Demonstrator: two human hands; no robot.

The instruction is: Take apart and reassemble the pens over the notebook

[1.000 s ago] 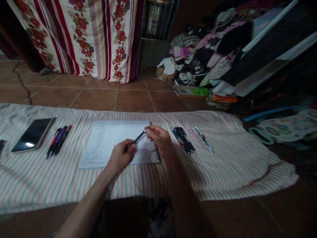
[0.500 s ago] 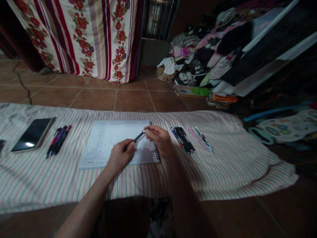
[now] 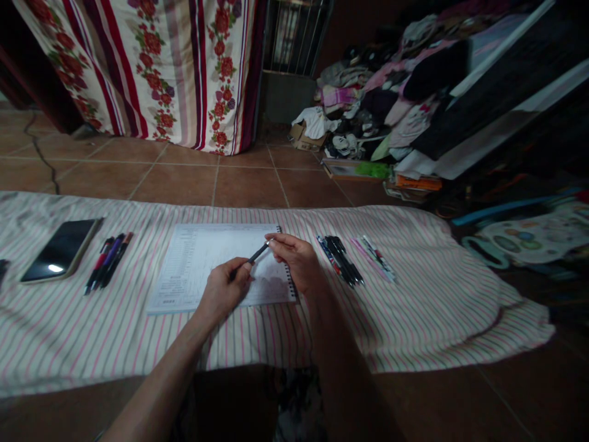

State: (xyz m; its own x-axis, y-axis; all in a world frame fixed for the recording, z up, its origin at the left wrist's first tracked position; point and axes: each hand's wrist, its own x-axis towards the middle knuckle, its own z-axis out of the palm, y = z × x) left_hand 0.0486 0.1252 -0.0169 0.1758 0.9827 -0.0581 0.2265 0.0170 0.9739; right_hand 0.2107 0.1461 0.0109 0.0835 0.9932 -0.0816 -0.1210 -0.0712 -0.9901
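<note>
A dark pen [image 3: 258, 252] is held at a slant between my hands, above an open spiral notebook [image 3: 184, 270]. My left hand [image 3: 227, 285] is closed round its lower end. At its upper end, the fingertips of my right hand [image 3: 293, 255] pinch it near the notebook's spiral edge. Right of the notebook lie several dark pens [image 3: 343, 261], and beyond them a few lighter pens [image 3: 375, 259]. Several more pens [image 3: 108, 261] rest left of the notebook.
A phone [image 3: 59, 250] lies at the left on the striped cloth [image 3: 414, 294]. Past the cloth are a tiled floor [image 3: 248, 184], a floral curtain [image 3: 184, 73] and a heap of clothes [image 3: 381, 98] beside a small cardboard box [image 3: 306, 138].
My right fingertips have shifted very slightly at the pen's upper end. Everything else looks the same.
</note>
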